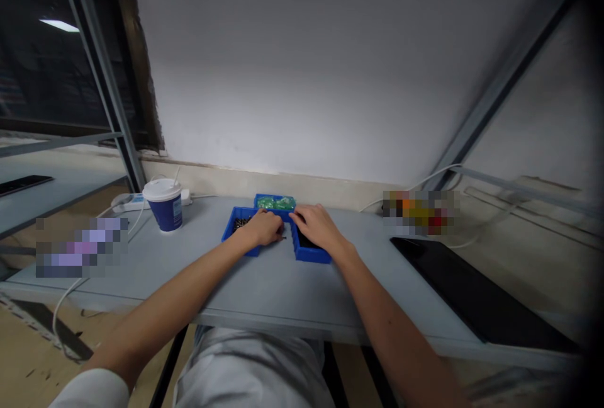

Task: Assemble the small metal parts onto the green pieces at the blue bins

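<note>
My left hand (265, 226) is closed above the right edge of the left blue bin (227, 230), which holds many small metal pieces (240, 223). A tiny dark piece (284, 238) shows just below its fingertips; whether the fingers grip it is unclear. My right hand (317, 225) reaches over the right blue bin (312, 257), with dark contents (306, 241) partly covered by the hand. Its fingers are bent together near that bin's far left corner, and anything in them is hidden. Behind both hands, a third blue bin (257, 198) contains green plastic packets (276, 204).
A blue paper cup (166, 214) with a white lid stands left on the grey table (264, 294), beside a power strip (129, 203). A black tablet-like slab (472, 288) lies at the right. White cables (61, 307) hang over the left front edge.
</note>
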Demonstrator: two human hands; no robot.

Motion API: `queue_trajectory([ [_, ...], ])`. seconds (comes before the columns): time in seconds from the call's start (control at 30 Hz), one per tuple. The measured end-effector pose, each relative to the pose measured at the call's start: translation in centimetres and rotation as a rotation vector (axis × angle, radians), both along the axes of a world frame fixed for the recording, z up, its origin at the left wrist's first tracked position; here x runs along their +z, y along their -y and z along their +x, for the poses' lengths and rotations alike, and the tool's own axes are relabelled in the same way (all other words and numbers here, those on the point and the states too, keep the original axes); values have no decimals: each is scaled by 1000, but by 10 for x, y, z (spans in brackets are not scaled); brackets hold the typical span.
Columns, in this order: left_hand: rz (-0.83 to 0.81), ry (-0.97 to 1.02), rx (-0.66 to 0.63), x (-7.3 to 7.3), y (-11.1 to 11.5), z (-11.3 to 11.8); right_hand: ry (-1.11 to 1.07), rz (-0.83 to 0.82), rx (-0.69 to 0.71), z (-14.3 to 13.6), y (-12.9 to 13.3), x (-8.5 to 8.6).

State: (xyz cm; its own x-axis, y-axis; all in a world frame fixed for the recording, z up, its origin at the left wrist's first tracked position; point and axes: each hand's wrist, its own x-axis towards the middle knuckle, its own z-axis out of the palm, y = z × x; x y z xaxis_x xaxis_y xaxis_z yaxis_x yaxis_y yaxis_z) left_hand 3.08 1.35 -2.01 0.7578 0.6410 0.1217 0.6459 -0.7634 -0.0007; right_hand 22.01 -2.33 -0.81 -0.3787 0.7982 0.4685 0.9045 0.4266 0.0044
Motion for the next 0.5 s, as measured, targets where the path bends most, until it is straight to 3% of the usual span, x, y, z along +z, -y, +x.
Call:
queue_trajectory([
  [0.5, 58, -11, -16, 0, 2, 0, -1, -15, 17, 2, -2, -2],
])
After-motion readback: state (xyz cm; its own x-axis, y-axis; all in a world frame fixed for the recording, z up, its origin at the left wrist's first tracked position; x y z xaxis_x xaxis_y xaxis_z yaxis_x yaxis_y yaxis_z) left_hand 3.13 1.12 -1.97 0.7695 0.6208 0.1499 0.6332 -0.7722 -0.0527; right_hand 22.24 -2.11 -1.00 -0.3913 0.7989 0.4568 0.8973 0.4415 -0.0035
